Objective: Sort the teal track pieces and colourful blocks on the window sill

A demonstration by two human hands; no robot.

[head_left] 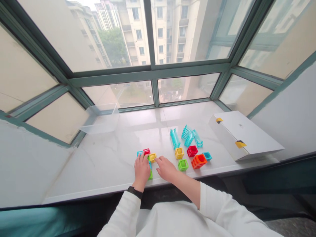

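A small cluster of plastic cube-frame blocks lies near the sill's front edge, with a red block, a blue block, a green block and a yellow block showing. My left hand is laid over this cluster, fingers bent around it, hiding much of its middle. The yellow block sits at the cluster's right side; whether it is joined on I cannot tell. My right hand touches that block's right edge with the index fingertip. Its thumb is apart from the finger, below the block.
To the right stand loose blocks: yellow, green, dark red, orange and blue. Behind them lie turquoise track pieces. A clear plastic bin is back left, a white box right. Windows enclose the sill.
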